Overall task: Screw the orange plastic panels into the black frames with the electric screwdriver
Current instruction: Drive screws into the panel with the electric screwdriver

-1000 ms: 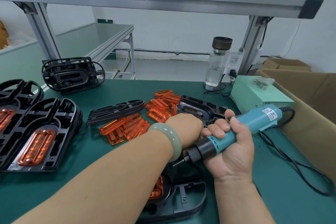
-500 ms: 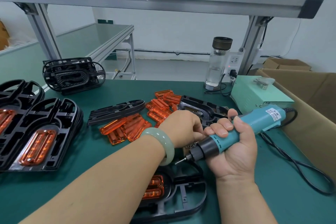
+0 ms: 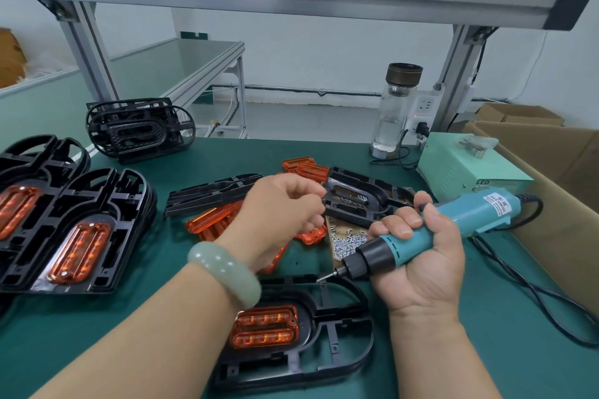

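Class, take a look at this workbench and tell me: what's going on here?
A person is assembling parts. The right hand grips a teal electric screwdriver, its bit just above the near black plastic frame, which holds an orange plastic panel. The left hand, fingers curled, is beside the small silver screws; whether it pinches one is unclear. Frames with panels fitted are stacked at the left.
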Motion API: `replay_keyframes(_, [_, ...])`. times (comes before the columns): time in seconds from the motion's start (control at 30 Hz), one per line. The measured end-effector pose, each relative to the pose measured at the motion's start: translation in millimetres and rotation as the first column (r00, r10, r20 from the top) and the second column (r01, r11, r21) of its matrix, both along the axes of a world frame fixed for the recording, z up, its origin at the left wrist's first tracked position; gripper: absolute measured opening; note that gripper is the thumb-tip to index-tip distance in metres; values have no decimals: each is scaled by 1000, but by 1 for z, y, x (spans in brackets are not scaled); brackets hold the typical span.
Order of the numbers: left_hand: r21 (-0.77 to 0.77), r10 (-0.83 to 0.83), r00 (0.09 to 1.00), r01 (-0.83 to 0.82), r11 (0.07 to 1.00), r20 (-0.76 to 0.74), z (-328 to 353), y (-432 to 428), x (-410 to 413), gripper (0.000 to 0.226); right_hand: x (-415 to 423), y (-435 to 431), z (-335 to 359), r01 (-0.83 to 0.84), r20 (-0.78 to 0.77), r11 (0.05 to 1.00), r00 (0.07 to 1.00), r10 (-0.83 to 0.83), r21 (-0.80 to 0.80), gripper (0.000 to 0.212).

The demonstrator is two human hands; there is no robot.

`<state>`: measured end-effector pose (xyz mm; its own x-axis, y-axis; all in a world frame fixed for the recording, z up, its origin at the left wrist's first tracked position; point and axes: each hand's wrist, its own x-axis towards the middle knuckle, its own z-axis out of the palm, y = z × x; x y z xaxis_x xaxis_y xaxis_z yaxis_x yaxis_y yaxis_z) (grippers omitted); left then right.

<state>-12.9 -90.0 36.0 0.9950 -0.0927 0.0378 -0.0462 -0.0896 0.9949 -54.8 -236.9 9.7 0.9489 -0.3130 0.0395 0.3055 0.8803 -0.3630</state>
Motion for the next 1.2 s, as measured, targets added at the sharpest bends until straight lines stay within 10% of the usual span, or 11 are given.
replay_keyframes(0.4, [-503, 126, 962, -236, 831, -242, -22, 56, -83, 13, -3, 13, 3, 99, -91, 993, 992, -93, 71, 9])
replay_keyframes(1.2, [-663, -172, 889, -176, 728, -424, -21, 36, -95, 13, -15, 36, 11, 90, -61, 995, 994, -87, 46, 7])
